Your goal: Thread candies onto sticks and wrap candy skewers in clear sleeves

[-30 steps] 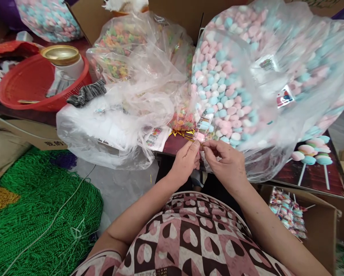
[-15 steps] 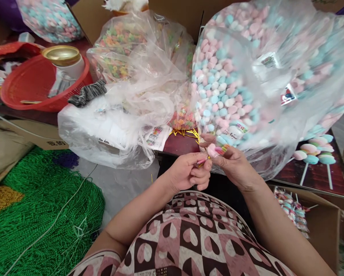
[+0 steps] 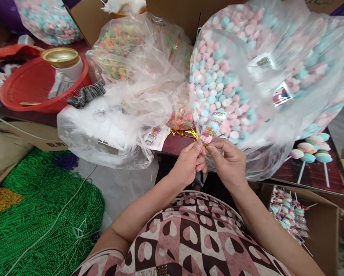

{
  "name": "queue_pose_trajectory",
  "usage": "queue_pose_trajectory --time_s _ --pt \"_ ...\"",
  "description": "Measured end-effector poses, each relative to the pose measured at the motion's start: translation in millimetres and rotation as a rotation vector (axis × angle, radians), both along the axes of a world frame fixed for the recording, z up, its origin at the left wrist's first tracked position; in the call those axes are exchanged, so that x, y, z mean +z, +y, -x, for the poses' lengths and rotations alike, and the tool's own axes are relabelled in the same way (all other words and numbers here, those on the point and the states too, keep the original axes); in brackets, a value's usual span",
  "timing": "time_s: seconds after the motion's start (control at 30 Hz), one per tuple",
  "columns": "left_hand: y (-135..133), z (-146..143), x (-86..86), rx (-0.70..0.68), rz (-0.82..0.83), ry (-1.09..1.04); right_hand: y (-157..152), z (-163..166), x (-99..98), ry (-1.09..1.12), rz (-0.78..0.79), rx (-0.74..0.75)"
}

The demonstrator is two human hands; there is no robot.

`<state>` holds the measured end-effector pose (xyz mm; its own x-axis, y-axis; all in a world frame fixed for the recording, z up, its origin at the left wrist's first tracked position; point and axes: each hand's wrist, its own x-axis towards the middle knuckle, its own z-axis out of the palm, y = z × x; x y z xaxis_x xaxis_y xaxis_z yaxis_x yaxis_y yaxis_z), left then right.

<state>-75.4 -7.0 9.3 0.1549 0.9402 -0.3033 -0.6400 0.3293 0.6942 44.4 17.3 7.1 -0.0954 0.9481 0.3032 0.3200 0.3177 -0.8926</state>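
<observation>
A marshmallow lollipop in a clear printed wrapper [image 3: 214, 124] points away from me, its gathered neck between my hands. My left hand [image 3: 187, 164] pinches the wrapper just below the candy, around the stick. At that same neck, the thumb and forefinger of my right hand [image 3: 231, 161] close on a gold twist tie [image 3: 204, 144]. The fingertips hide most of the tie and the stick. More gold twist ties [image 3: 185, 133] lie on the dark red table [image 3: 172, 145] just beyond my left hand.
A big bag of pink, white and blue marshmallows [image 3: 218, 84] stands ahead, beside a bag of gummy candies [image 3: 117, 50]. Unwrapped marshmallow sticks [image 3: 307, 157] lie at right, above a carton [image 3: 321, 222] holding wrapped ones. At left are a red basket [image 3: 19, 84] and green cords [image 3: 45, 214].
My right hand has shifted from over the candy to its neck and now pinches the twist tie. The wrapped lollipop has tipped away from me and shows more fully.
</observation>
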Motion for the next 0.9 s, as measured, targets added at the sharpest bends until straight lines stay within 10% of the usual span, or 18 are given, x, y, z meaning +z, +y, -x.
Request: queue_pose_trajectory --time_s 0.37,0.73,0.9 --pt "-2 4 -9.3 -0.032 -0.152 0.215 -10 2 21.8 -0.155 0.079 -0.083" --pt "-5 31 53.2 -0.004 -0.514 0.184 -2 -8 32.9 -0.185 0.043 -0.04" --pt "-20 45 55.7 -0.081 -0.692 0.343 13 -10 50.4 -0.212 -0.115 -0.173"
